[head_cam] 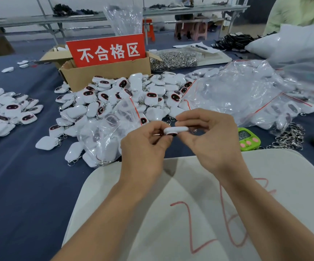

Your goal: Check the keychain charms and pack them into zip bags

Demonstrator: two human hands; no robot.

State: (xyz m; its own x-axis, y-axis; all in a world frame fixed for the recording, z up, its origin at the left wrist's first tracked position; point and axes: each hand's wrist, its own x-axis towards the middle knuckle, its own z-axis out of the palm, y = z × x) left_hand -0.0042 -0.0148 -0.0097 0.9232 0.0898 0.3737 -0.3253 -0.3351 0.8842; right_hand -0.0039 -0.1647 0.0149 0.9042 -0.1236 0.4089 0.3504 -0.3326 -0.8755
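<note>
Both hands pinch one white charm (175, 130) edge-on: left hand (145, 146) at its left end, right hand (207, 136) at its right, above a white cloth (293, 185). Behind lie a charm pile (118, 98) and zip bags (237, 93).

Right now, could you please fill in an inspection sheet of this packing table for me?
Surface: dark blue table cloth, white cloth marked in red at the near edge.
Job's things: one charm held up; charm pile behind it; part-filled zip bag; more zip bags heaped on the right.
Clutter: cardboard box with red sign; green timer; metal clasps.
Grippers: left hand and right hand both pinch the charm.
Cables: nothing seen.
Surroundings: benches, stools, another person far right.
</note>
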